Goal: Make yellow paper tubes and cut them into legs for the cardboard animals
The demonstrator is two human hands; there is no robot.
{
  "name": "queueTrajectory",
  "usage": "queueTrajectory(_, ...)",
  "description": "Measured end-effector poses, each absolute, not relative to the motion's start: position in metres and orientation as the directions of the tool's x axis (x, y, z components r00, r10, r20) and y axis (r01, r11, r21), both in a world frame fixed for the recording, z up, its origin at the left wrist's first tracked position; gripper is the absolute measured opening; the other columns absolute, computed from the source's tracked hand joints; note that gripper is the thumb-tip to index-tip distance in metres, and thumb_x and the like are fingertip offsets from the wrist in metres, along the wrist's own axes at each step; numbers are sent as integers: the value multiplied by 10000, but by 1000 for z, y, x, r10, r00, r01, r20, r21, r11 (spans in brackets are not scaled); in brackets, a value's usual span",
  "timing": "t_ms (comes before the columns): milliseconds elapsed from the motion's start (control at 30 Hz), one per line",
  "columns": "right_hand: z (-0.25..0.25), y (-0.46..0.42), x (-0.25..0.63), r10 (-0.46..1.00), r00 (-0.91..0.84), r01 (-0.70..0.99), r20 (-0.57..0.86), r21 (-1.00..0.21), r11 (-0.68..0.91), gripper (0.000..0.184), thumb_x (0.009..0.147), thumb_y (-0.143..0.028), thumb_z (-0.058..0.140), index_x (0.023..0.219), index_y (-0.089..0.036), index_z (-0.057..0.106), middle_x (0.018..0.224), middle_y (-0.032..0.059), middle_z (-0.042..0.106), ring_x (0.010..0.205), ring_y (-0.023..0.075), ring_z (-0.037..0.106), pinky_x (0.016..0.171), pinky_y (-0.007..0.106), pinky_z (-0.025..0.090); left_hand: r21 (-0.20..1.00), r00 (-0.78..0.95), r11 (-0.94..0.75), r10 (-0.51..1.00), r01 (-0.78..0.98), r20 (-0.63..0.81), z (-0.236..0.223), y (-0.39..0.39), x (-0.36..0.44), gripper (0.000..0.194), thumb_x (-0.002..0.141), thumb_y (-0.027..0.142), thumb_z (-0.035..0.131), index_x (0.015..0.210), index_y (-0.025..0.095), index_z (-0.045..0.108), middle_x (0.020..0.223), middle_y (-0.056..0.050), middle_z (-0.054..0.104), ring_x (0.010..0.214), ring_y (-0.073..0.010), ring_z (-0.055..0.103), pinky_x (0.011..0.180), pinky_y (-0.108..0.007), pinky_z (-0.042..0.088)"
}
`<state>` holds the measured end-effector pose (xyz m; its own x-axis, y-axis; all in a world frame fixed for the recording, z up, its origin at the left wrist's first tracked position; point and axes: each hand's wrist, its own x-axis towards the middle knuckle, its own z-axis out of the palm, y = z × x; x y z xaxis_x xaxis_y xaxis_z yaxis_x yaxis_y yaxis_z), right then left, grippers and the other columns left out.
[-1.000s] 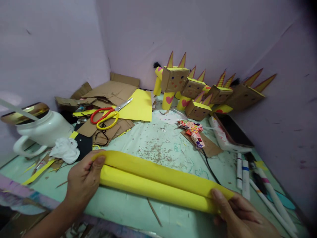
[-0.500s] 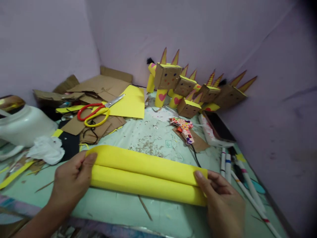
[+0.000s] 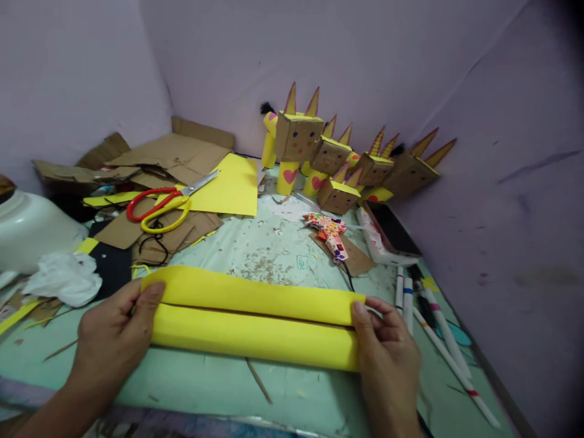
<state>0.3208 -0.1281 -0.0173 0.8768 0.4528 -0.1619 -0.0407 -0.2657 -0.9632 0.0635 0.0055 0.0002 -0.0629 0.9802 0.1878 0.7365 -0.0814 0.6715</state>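
A long roll of yellow paper [image 3: 250, 316] lies across the near part of the pale green table [image 3: 292, 255], its loose edge folded over the top. My left hand [image 3: 112, 337] grips the roll's left end, thumb pressed on the upper flap. At the right end my right hand [image 3: 387, 353] holds the roll the same way, thumb on top and fingers curled behind. Both hands are closed on the paper.
Red-and-yellow scissors [image 3: 164, 201] rest on cardboard scraps [image 3: 168, 158] and a yellow sheet [image 3: 228, 188] at back left. Cardboard box figures with spikes [image 3: 337, 164] stand at the back wall. A patterned glue gun [image 3: 331, 234], a phone [image 3: 392, 228], several markers [image 3: 429, 316], crumpled tissue [image 3: 61, 277] and a white jug [image 3: 31, 228] surround the roll.
The view has shifted, so everything sits further left in frame. My right hand has slid inward along the roll, and both ends look squared up under my thumbs.
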Motion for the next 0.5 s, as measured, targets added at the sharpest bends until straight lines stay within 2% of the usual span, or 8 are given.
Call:
queueTrajectory(133, -20, -142, 318, 447, 893, 149, 62, -975, -164, 419, 776, -518, 568, 1047, -200, 546, 1084, 78, 596, 986, 234, 568, 736, 290, 456, 691, -80, -98, 972, 716, 222, -2, 5, 61, 341, 708, 473, 460, 485, 222, 400, 415, 62, 360, 414, -106, 343, 375, -216, 252)
queueTrajectory(200, -23, -154, 318, 460, 875, 253, 152, -953, -165, 357, 811, -484, 538, 1027, -200, 545, 1093, 76, 578, 997, 230, 556, 758, 290, 440, 693, -62, -125, 969, 710, 238, -4, 4, 59, 344, 718, 468, 468, 490, 222, 390, 424, 67, 344, 416, -101, 329, 378, -217, 243)
queueTrajectory(267, -26, -164, 319, 560, 798, 389, 225, -901, -193, 298, 828, -443, 531, 1006, -205, 548, 1046, 70, 583, 941, 226, 572, 734, 293, 445, 693, -39, -142, 970, 706, 239, -6, 3, 58, 330, 729, 470, 460, 518, 218, 431, 441, 66, 379, 430, -104, 362, 393, -212, 272)
queueTrajectory(367, -26, -172, 324, 786, 490, 709, 377, -697, -107, 266, 809, -368, 591, 1024, -218, 555, 1060, 73, 595, 975, 248, 564, 787, 337, 452, 704, -33, -128, 977, 699, 210, -7, 4, 57, 326, 737, 478, 455, 545, 215, 458, 461, 65, 410, 449, -107, 390, 405, -203, 301)
queueTrajectory(433, -22, -171, 329, 820, 291, 860, 493, -510, 2, 310, 762, -310, 659, 1036, -215, 548, 1063, 79, 610, 1026, 273, 534, 847, 391, 435, 708, -13, -112, 986, 698, 169, -4, 6, 55, 331, 735, 490, 455, 551, 215, 456, 467, 65, 406, 446, -107, 382, 393, -200, 295)
queueTrajectory(500, -13, -167, 331, 833, 166, 926, 529, -375, 53, 322, 741, -261, 675, 1030, -211, 541, 1022, 77, 639, 1037, 285, 523, 886, 440, 404, 686, 35, -120, 990, 718, 137, 3, 8, 48, 322, 754, 503, 437, 651, 212, 530, 544, 57, 495, 497, -117, 454, 421, -194, 333)
